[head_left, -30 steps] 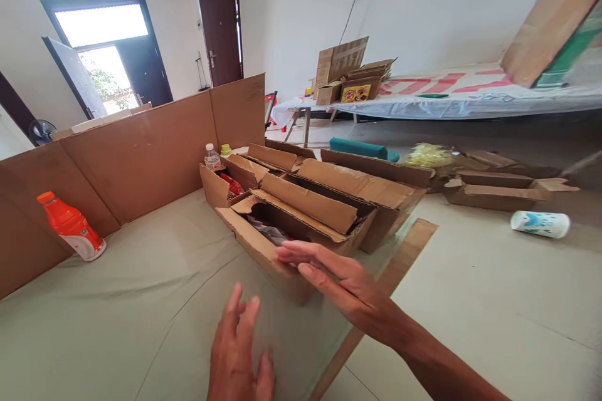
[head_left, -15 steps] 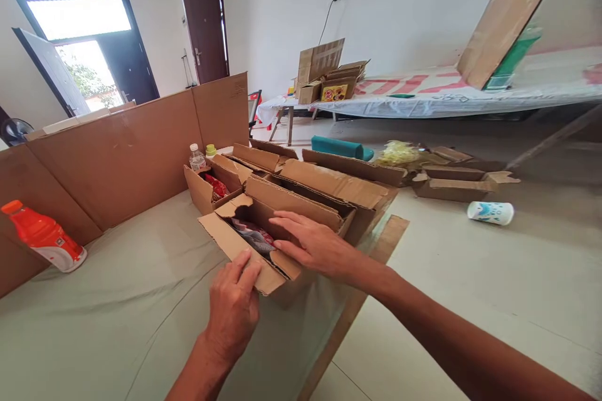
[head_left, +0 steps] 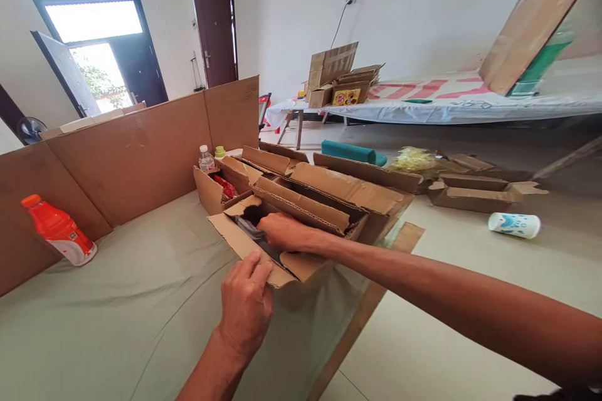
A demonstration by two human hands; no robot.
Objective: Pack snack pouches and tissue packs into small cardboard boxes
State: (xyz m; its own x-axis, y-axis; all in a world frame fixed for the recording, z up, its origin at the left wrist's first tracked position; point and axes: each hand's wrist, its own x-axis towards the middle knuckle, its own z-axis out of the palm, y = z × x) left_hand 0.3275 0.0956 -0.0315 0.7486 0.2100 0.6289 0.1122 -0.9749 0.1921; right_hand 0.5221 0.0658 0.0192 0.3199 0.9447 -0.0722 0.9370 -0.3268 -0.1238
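My left hand (head_left: pixel 247 301) grips the near flap of an open cardboard box (head_left: pixel 235 238), its fingers over the edge. My right hand (head_left: pixel 285 232) reaches down into the same box with curled knuckles. Its fingertips are hidden, so whether it holds anything does not show. Dark grey, crumpled material (head_left: pixel 251 229), like a plastic bag or cloth, lies in the box beside those fingers. Just behind stands a smaller cardboard box (head_left: pixel 207 191) with a red packet (head_left: pixel 226 187) inside. Another long open carton (head_left: pixel 305 203) is right against the far side of my box.
An orange bottle (head_left: pixel 61 232) stands left on the cloth-covered table (head_left: pixel 155 301), before an upright cardboard panel (head_left: pixel 141 163). A clear bottle (head_left: pixel 205 158) is behind the boxes. On the floor at right lie a paper cup (head_left: pixel 515 225) and an open carton (head_left: pixel 475 195).
My right hand has gone from hovering with spread fingers over the box opening to down inside it. My left hand keeps its hold on the flap. The whole view has shifted slightly.
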